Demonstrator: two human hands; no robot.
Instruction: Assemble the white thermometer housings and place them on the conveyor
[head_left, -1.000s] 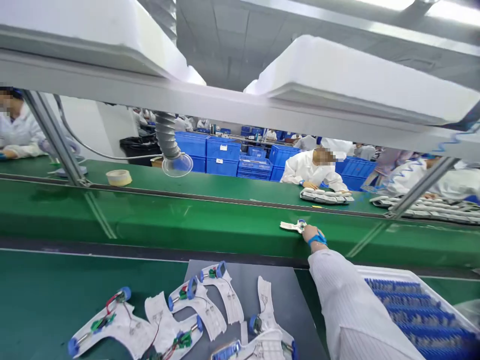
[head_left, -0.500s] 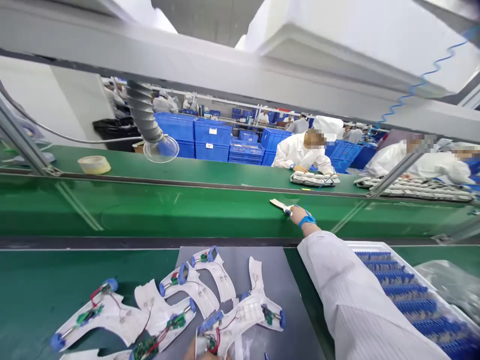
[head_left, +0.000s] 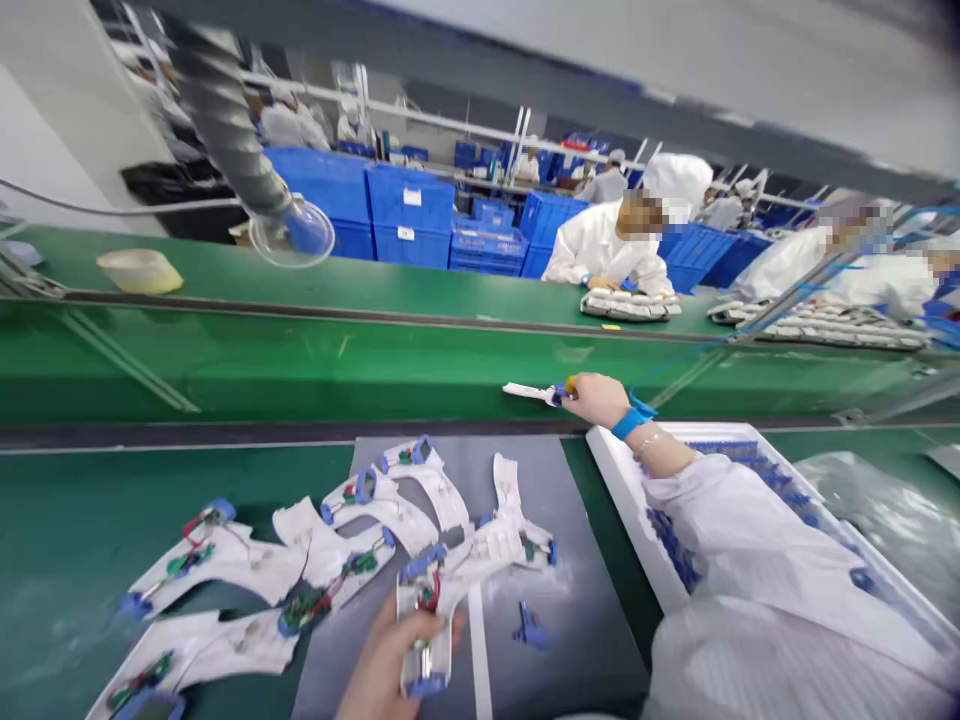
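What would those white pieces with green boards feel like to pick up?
Probably light: the left hand holds one alone. The thin white piece may bend a little. The bare green board looks fragile.

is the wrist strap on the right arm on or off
On: the blue wrist strap circles the wrist just behind the right hand, with a coiled blue cord running from it.

You are wearing a white smock (head_left: 780, 640), its sleeve (head_left: 742, 530) finely striped and gathering in loose folds above your right hand (head_left: 600, 400). A blue strap (head_left: 631, 423) is circling your right wrist, a thin blue cord (head_left: 675, 368) is trailing from it, and a slim metal bracelet (head_left: 649, 443) is sitting just beside it. Your left hand (head_left: 382, 665) is showing without its cuff in view.
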